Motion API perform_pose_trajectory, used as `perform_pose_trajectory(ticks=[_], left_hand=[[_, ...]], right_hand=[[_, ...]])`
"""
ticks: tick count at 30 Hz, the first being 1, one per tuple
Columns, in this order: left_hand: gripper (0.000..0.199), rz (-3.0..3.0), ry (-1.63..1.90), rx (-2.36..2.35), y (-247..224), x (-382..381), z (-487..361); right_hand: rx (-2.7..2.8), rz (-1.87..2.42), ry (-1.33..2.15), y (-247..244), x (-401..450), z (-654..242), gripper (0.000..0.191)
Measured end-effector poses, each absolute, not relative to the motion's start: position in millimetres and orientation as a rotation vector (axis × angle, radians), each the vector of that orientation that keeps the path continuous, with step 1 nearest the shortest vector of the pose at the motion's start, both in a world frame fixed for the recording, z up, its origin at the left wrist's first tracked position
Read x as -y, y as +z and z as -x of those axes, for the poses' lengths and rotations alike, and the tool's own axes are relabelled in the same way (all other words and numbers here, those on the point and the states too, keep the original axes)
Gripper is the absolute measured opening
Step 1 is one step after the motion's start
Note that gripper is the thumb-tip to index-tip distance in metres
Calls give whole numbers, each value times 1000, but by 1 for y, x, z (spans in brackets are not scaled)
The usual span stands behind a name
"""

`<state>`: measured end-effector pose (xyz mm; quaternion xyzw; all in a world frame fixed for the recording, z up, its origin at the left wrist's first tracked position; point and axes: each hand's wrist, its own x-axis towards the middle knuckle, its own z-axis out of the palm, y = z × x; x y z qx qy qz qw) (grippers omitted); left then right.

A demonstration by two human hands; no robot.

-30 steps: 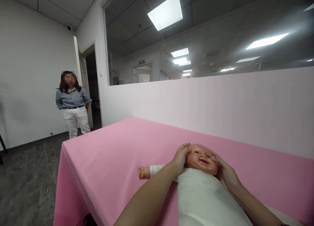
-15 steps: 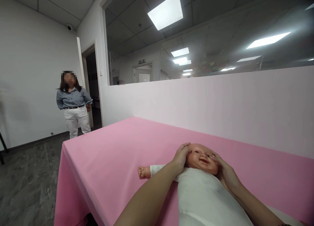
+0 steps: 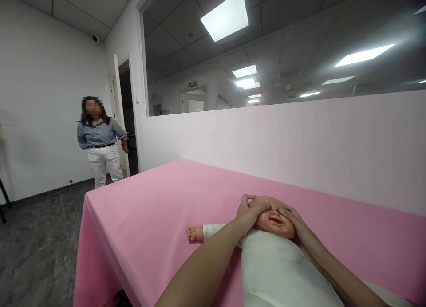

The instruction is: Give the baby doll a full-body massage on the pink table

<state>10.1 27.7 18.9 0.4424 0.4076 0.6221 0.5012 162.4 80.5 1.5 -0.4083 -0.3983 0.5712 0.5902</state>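
Note:
A baby doll [image 3: 276, 267] in a white garment lies on its back on a pink-covered table, its head away from me. My left hand [image 3: 246, 214] cups one side of the doll's head [image 3: 274, 225], with the thumb laid over one eye. On the other side, my right hand [image 3: 298, 224] cups the head, its thumb at the other eye. The doll's smiling mouth shows between my hands. One doll arm [image 3: 195, 234] stretches out to the left, partly behind my left forearm.
The pink tablecloth [image 3: 143, 209] hangs over the table's left edge. A white wall with a window [image 3: 273, 134] runs behind the table. A person [image 3: 101, 136] in a blue shirt and white trousers stands at the far left beside a door [image 3: 119, 103].
Both thumbs have moved inward across the doll's face onto its eyes. The door by the person has swung, and that person's arm has shifted outward.

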Motion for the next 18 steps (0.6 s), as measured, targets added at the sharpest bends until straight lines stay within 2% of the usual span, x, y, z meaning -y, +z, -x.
perform_pose_trajectory(ticks=[18], left_hand=[[65,-1046,1517,-935,23,-25,-11]], right_hand=[[980,959,1275,4,-60,-161,37]])
